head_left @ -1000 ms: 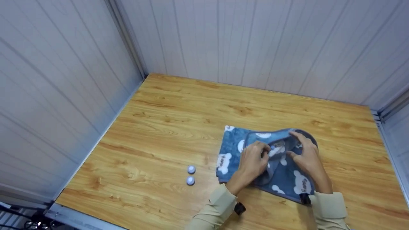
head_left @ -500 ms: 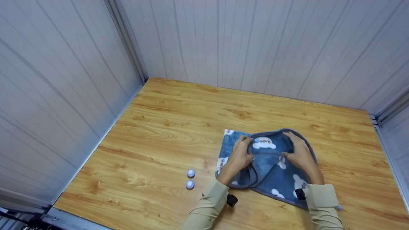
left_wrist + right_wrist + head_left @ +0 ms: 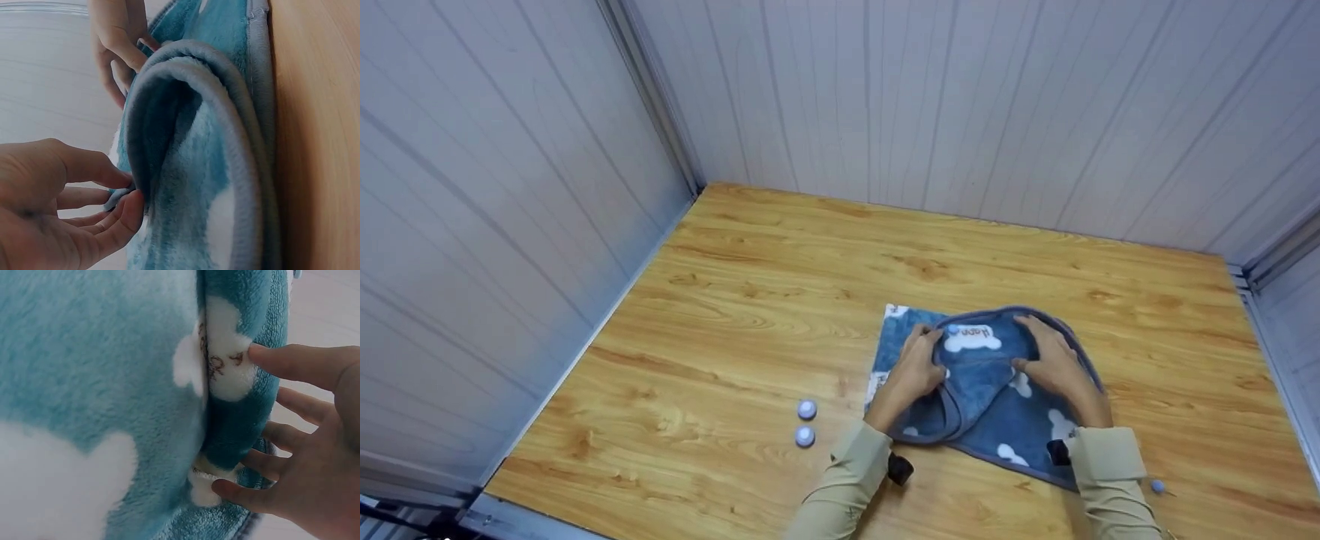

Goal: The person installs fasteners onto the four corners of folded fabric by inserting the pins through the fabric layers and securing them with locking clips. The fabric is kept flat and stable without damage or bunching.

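Observation:
A blue fleece blanket (image 3: 977, 397) with white bone shapes, printed lettering and grey edging lies partly folded on the wooden table. Its upper layer is raised in a curved fold between my two hands. My left hand (image 3: 913, 369) pinches a bit of the grey hem (image 3: 121, 194) between thumb and fingers at the fold's left side, as the left wrist view shows. On the right, my right hand (image 3: 1050, 360) touches the raised part with spread, mostly straight fingers; its thumb (image 3: 270, 360) presses a white bone print. A small blue knob (image 3: 952, 330) shows beside the left fingertips.
Two small, round, pale lavender pieces (image 3: 805, 422) stand on the table (image 3: 720, 360) left of the blanket. A tiny blue ball with a thin tip (image 3: 1158, 486) lies right of my right sleeve. White panelled walls (image 3: 885, 112) enclose the table's back and sides.
My left hand has moved left and slightly up, drawing the flap open and exposing more of the inside. My right hand has shifted a little left. The small blue ball beside the sleeve has come into view.

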### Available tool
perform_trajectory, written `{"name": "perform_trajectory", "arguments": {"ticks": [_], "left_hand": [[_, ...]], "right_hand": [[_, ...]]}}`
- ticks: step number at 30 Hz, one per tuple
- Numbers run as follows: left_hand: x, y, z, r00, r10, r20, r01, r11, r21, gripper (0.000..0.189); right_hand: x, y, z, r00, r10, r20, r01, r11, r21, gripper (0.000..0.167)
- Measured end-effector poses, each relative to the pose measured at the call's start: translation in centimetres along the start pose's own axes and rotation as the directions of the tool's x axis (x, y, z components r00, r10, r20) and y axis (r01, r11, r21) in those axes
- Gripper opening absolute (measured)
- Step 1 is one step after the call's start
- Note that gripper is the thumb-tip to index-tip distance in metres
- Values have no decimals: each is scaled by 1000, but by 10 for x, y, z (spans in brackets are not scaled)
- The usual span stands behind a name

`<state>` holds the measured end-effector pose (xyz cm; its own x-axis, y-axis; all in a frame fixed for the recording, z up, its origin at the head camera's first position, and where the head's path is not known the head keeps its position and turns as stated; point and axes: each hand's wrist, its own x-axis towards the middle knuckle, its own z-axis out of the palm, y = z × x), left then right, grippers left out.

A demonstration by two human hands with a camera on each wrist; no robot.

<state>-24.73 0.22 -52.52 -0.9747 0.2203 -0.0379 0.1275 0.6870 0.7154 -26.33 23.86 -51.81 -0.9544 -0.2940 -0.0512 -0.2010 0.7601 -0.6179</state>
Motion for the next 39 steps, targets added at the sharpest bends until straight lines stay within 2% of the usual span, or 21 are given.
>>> {"name": "perform_trajectory", "arguments": {"ticks": [6, 9, 11, 14, 16, 18, 20, 22, 26, 31, 34, 37, 39], "left_hand": [[-3, 2, 1, 1000, 4, -9, -4, 1000, 24, 59], [-8, 5, 1, 997, 40, -62, -36, 998, 59, 57], [-12, 9, 4, 990, 88, -113, -74, 989, 124, 53], [-22, 18, 8, 963, 197, -186, -152, 961, 231, 47], [-29, 27, 10, 934, 287, -211, -223, 933, 282, 43], [-36, 37, 12, 907, 365, -212, -298, 909, 292, 39], [-41, 46, 13, 884, 425, -192, -363, 886, 288, 35], [-47, 55, 13, 874, 462, -149, -413, 869, 273, 31], [-55, 70, 14, 848, 529, -22, -509, 827, 236, 27], [-60, 79, 24, 782, 613, 114, -624, 769, 143, 23], [-61, 81, 33, 750, 642, 157, -660, 741, 123, 21], [-63, 83, 41, 742, 642, 193, -668, 731, 137, 21], [-64, 85, 46, 743, 633, 215, -666, 730, 152, 22]], "right_hand": [[-1, 1, 0, 1000, 30, 10, -30, 999, 23, 68], [-2, -2, -4, 1000, 30, 0, -30, 999, 24, 70], [-6, -2, -7, 1000, 28, -13, -27, 999, 17, 71], [-15, -5, -12, 999, 31, -27, -31, 999, 10, 68], [-22, -8, -16, 999, 44, -26, -43, 999, 20, 65], [-29, -12, -21, 998, 55, -25, -54, 998, 37, 62], [-36, -16, -26, 998, 57, -30, -56, 997, 49, 59], [-42, -21, -32, 997, 53, -48, -51, 998, 47, 56], [-58, -29, -42, 994, 38, -105, -35, 999, 30, 54], [-81, -30, -47, 985, 15, -174, -13, 1000, 14, 52], [-96, -29, -49, 980, 17, -198, -16, 1000, 7, 51], [-110, -26, -50, 972, 0, -236, -2, 1000, -8, 51], [-119, -23, -51, 967, -1, -254, -2, 1000, -15, 51]]}}
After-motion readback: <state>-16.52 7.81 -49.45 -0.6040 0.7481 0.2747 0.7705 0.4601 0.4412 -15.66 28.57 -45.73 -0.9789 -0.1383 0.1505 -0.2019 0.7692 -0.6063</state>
